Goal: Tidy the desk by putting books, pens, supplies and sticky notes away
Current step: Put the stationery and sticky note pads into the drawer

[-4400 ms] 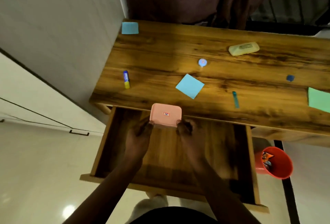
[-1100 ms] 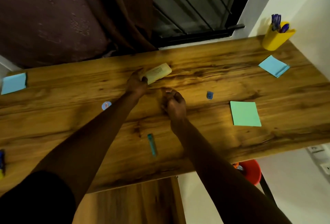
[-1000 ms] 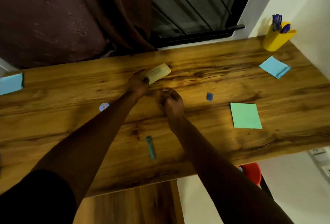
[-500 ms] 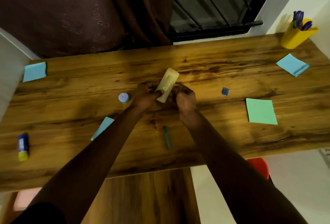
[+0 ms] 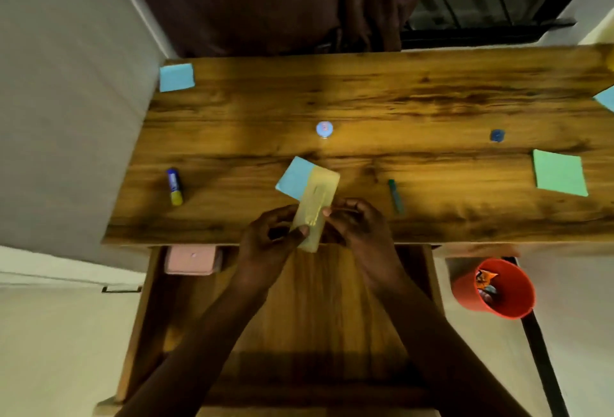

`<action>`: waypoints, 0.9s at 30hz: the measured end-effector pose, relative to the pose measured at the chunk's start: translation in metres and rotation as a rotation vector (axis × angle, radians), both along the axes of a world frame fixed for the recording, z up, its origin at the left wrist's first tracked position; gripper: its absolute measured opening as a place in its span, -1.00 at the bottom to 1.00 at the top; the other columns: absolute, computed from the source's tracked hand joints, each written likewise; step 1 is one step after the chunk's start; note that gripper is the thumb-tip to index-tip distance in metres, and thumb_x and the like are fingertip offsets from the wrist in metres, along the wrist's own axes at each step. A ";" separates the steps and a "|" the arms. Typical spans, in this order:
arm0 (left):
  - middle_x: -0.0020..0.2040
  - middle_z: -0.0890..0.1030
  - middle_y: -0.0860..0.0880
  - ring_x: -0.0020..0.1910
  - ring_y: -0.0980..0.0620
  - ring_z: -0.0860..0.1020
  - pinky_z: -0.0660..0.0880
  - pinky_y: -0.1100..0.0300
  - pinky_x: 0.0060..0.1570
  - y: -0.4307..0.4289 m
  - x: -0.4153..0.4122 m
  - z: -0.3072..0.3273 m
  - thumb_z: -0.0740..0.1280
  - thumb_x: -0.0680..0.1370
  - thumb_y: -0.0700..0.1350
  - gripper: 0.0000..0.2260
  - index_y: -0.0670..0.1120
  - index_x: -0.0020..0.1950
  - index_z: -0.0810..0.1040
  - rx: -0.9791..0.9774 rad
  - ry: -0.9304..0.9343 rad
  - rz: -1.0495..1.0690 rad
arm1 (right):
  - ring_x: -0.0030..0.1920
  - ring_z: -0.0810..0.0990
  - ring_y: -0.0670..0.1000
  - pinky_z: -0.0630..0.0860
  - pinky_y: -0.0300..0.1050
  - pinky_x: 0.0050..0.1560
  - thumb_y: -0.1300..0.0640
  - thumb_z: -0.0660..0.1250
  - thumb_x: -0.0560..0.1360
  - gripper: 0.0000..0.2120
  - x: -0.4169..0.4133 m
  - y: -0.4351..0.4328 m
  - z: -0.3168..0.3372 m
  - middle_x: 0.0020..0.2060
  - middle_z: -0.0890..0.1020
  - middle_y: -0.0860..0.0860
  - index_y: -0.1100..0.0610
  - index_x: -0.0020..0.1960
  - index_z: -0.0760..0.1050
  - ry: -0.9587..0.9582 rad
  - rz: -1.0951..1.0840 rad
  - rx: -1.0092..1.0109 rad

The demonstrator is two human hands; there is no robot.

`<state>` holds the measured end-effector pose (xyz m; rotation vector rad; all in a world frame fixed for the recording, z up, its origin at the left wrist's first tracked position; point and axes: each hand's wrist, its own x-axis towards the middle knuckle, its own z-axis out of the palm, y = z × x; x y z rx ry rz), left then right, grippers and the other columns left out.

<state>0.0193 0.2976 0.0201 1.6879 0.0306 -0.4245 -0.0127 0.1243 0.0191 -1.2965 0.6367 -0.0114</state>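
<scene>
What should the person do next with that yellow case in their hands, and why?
Probably lower the yellow case into the open drawer. The left hand and the right hand both hold it at the front edge of the desk, directly above the drawer, where a pink case lies at the back left. Bare drawer floor shows beside it.

Print on the pale yellow rectangular case [image 5: 315,204] is too blurry to read, and it covers a corner of the light blue square sticky note [image 5: 294,180]. Pink plastic box [image 5: 191,260] is half tucked under the wooden desk [image 5: 398,101]'s front edge. Another blue note [image 5: 606,97] gets chopped by the right edge.
</scene>
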 end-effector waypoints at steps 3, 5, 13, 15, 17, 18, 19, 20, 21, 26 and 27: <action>0.19 0.68 0.02 0.16 0.01 0.65 0.64 -0.08 0.13 0.052 -0.038 -0.007 0.53 0.50 -0.10 -0.64 0.02 0.29 0.61 0.035 0.023 0.061 | 0.09 0.72 -0.03 0.69 -0.08 0.03 0.17 0.57 0.45 -0.67 -0.028 0.051 -0.007 0.05 0.74 -0.01 0.13 0.17 0.58 0.060 0.060 0.086; 0.20 0.67 0.03 0.17 0.01 0.65 0.64 -0.10 0.11 0.086 -0.058 -0.007 0.52 0.51 -0.11 -0.67 0.04 0.27 0.62 0.039 0.032 0.083 | 0.11 0.72 -0.01 0.69 -0.01 0.07 0.17 0.57 0.44 -0.63 -0.043 0.084 -0.015 0.09 0.72 0.01 0.12 0.19 0.56 0.107 0.114 0.119; 0.08 0.71 0.10 0.09 0.06 0.68 0.65 0.10 -0.01 0.182 -0.101 -0.030 0.47 0.52 -0.23 -0.68 0.16 0.15 0.62 0.149 0.127 0.160 | 0.07 0.74 0.03 0.70 -0.01 0.06 0.18 0.55 0.47 -0.67 -0.059 0.181 -0.046 0.09 0.72 0.07 0.12 0.20 0.58 0.269 0.308 0.191; 0.06 0.69 0.08 0.02 0.06 0.68 0.63 0.22 -0.16 0.198 -0.105 -0.036 0.47 0.53 -0.26 -0.69 0.09 0.16 0.61 0.160 0.199 0.209 | 0.03 0.74 0.03 0.69 -0.10 -0.04 0.19 0.55 0.48 -0.71 -0.058 0.201 -0.056 0.05 0.73 0.08 0.16 0.16 0.60 0.304 0.347 0.180; 0.05 0.65 0.05 -0.01 0.06 0.66 0.59 0.30 -0.27 0.211 -0.109 -0.041 0.44 0.54 -0.29 -0.72 0.01 0.17 0.59 0.173 0.266 0.251 | 0.00 0.75 0.01 0.69 -0.11 -0.05 0.17 0.55 0.48 -0.71 -0.057 0.217 -0.068 0.02 0.74 0.07 0.16 0.16 0.60 0.333 0.391 0.152; 0.05 0.65 0.02 0.02 0.01 0.65 0.60 0.28 -0.23 0.217 -0.110 -0.044 0.43 0.55 -0.29 -0.75 0.00 0.13 0.59 0.189 0.286 0.256 | 0.00 0.75 0.01 0.69 -0.08 -0.03 0.16 0.55 0.48 -0.71 -0.056 0.224 -0.075 0.03 0.74 0.06 0.15 0.17 0.60 0.344 0.420 0.145; 0.05 0.65 -0.01 0.06 -0.04 0.64 0.62 0.20 -0.14 0.222 -0.111 -0.046 0.41 0.56 -0.28 -0.78 0.02 0.09 0.60 0.191 0.305 0.257 | 0.01 0.75 0.02 0.70 -0.05 0.00 0.16 0.54 0.49 -0.70 -0.055 0.231 -0.084 0.05 0.73 0.05 0.12 0.19 0.59 0.356 0.452 0.142; 0.06 0.66 -0.03 0.08 -0.08 0.64 0.62 0.10 -0.04 0.226 -0.111 -0.047 0.40 0.57 -0.27 -0.79 0.05 0.05 0.61 0.185 0.327 0.262 | 0.03 0.74 0.04 0.70 -0.02 0.03 0.15 0.53 0.50 -0.70 -0.054 0.238 -0.092 0.07 0.73 0.05 0.11 0.20 0.59 0.367 0.473 0.144; 0.06 0.66 -0.04 0.09 -0.08 0.64 0.61 0.04 0.02 0.229 -0.111 -0.047 0.38 0.58 -0.24 -0.80 0.07 0.05 0.61 0.162 0.350 0.273 | 0.05 0.74 0.06 0.70 0.01 0.05 0.15 0.53 0.50 -0.69 -0.053 0.243 -0.102 0.09 0.72 0.06 0.09 0.22 0.58 0.379 0.485 0.140; 0.20 0.63 -0.02 0.19 -0.05 0.60 0.58 -0.06 0.21 0.238 -0.109 -0.047 0.35 0.54 0.03 -0.71 0.07 0.26 0.58 0.102 0.421 0.268 | 0.18 0.65 0.19 0.64 0.19 0.18 0.14 0.52 0.48 -0.56 -0.038 0.271 -0.140 0.17 0.65 0.11 0.11 0.32 0.53 0.453 0.541 0.032; 0.18 0.63 -0.03 0.18 -0.07 0.60 0.57 -0.09 0.23 0.238 -0.107 -0.048 0.33 0.61 0.01 -0.82 0.10 0.20 0.58 0.101 0.445 0.280 | 0.19 0.64 0.20 0.62 0.21 0.21 0.13 0.52 0.48 -0.57 -0.035 0.276 -0.148 0.17 0.65 0.12 0.11 0.32 0.54 0.469 0.573 -0.003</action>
